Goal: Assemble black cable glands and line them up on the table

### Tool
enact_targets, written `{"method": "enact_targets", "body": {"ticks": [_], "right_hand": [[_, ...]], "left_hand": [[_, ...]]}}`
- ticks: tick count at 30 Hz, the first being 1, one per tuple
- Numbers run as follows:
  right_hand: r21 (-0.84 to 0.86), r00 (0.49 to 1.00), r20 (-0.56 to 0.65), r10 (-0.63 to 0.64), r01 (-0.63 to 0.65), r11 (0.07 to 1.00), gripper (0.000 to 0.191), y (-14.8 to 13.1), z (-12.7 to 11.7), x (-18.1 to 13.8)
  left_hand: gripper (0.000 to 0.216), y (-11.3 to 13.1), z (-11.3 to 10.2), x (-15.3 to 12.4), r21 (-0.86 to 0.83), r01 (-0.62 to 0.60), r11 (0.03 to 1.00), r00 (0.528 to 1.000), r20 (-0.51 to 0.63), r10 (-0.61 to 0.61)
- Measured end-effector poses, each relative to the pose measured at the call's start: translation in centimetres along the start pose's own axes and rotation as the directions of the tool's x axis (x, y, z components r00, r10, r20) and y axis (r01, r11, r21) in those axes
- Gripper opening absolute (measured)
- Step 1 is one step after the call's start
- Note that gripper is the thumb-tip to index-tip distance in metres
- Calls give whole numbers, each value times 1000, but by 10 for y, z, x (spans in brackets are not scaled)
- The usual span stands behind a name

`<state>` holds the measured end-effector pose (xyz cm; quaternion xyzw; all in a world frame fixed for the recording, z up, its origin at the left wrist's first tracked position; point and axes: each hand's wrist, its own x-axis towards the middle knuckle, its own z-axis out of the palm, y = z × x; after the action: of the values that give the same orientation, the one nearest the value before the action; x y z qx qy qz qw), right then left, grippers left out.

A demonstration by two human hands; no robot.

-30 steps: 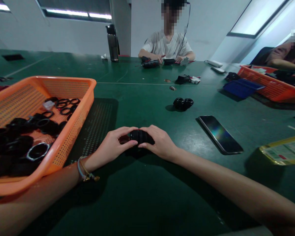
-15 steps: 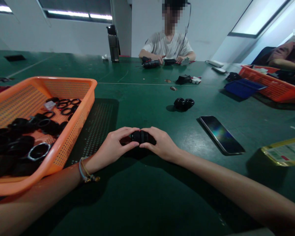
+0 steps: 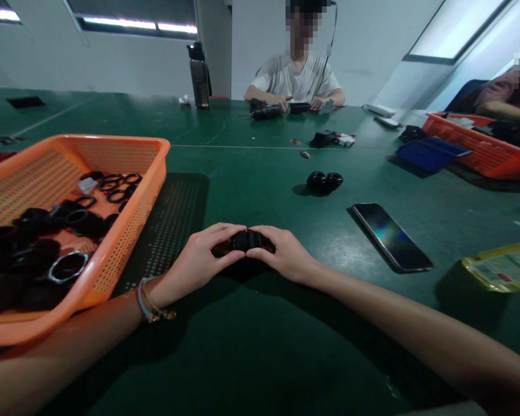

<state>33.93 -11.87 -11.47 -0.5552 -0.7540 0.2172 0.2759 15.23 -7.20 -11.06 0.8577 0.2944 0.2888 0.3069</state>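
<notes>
My left hand (image 3: 201, 259) and my right hand (image 3: 281, 253) meet over the green table (image 3: 251, 346), both pinched round one small black round part (image 3: 248, 239). The part is ribbed and mostly hidden by my fingers. My left wrist wears thin bracelets. An orange basket (image 3: 125, 231) to my left holds several black rings and round black parts (image 3: 39, 254).
Two joined black parts (image 3: 324, 181) lie farther out, with a dark phone (image 3: 392, 236) to their right. A yellow-edged tray (image 3: 500, 268) sits at right. Across the table a person (image 3: 297, 81) handles black pieces; a bottle (image 3: 199, 75), a blue lid (image 3: 429, 155) and another orange basket (image 3: 481, 156) stand beyond.
My fingers have closed a little tighter over the black part, hiding more of it. Both hands stay in the same spot.
</notes>
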Motion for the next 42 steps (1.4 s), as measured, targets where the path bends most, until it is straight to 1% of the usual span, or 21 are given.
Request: {"method": "enact_targets", "body": {"ticks": [5,10,14,16,18,20,21,23,25,27,30,35,38,40,42], "right_hand": [[19,1000,25,18,-19,1000,27,-3,-2,1],[35,998,50,30,-32,999,22,-4,-4,1],[58,999,44,29,-32,998,22,-3,-4,1],[58,1000,4,-15,15,998,27,0,-3,0],[26,993,-59,-98,99,995,42,3,-1,-1],[-44,974,-109,-199,195,980,55,8,1,-2],[-88,962,-123,-246,236,968,56,10,1,-2],[-166,934,-142,-327,303,938,46,14,2,-2],[-211,913,-158,-375,340,916,36,16,1,-1],[-230,903,-160,-399,359,904,33,17,1,-1],[-248,894,-151,-422,379,891,33,16,0,-1],[-251,896,-160,-413,368,895,32,14,0,-1],[-233,892,-175,-417,374,898,34,13,0,-2],[-221,888,-179,-424,384,897,34,13,1,-2],[-209,895,-173,-412,375,903,33,11,2,-3]], "left_hand": [[35,-1,1,0,29,-24,999,1000,-10,24],[34,-1,1,-1,17,-39,999,999,-11,40],[34,1,0,0,-38,-3,999,1000,-13,2],[35,1,0,1,-110,45,993,999,-20,-47],[39,-1,0,1,-210,121,970,991,-21,-129],[45,-2,1,2,-311,212,926,976,10,-220],[48,-3,2,2,-352,252,901,966,37,-255],[51,-4,3,3,-405,307,861,951,85,-298],[54,-4,3,3,-431,331,839,942,103,-319],[56,-4,4,3,-441,344,829,937,106,-332],[56,-5,3,4,-438,357,825,933,123,-338],[48,-5,3,8,-446,373,814,928,164,-335],[45,-3,3,8,-419,342,841,940,165,-300],[47,-2,3,8,-390,318,864,948,146,-283],[50,-2,3,7,-357,305,883,952,127,-278]]}}
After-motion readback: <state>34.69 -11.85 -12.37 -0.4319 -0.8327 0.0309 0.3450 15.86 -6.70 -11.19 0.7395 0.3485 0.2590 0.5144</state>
